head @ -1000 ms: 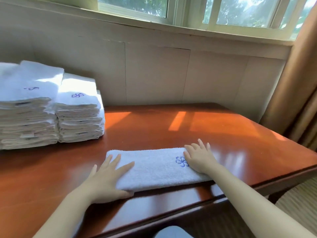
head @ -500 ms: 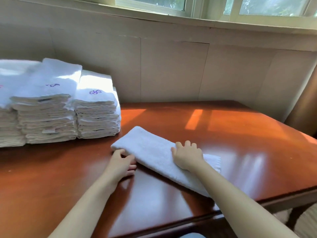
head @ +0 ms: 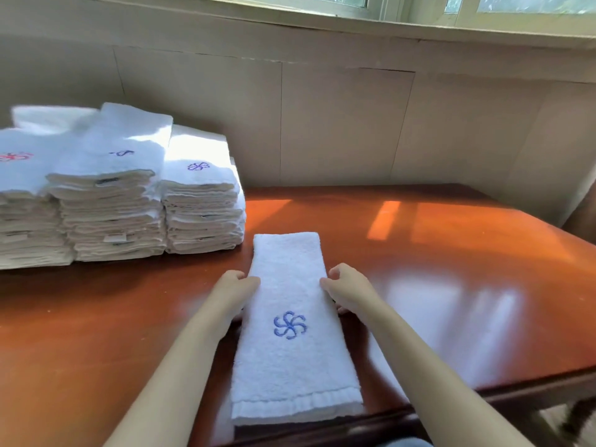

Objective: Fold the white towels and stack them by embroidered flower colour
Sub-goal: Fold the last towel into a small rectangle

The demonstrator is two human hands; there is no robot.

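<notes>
A white towel folded into a long strip lies lengthwise on the wooden table, running away from me, with a blue embroidered flower facing up. My left hand grips its left edge and my right hand grips its right edge, both around mid-length. At the back left stand three stacks of folded towels: one topped by a red flower, a middle stack with a blue mark on top, and a right stack with a blue flower on top.
A beige panelled wall with a window sill rises right behind the table. The table's front edge runs just under the towel's near end. Sunlit patches fall on the right half of the tabletop.
The towel has turned from lying crosswise to lying lengthwise, flower up. Both hands moved from pressing on it to gripping its two long edges.
</notes>
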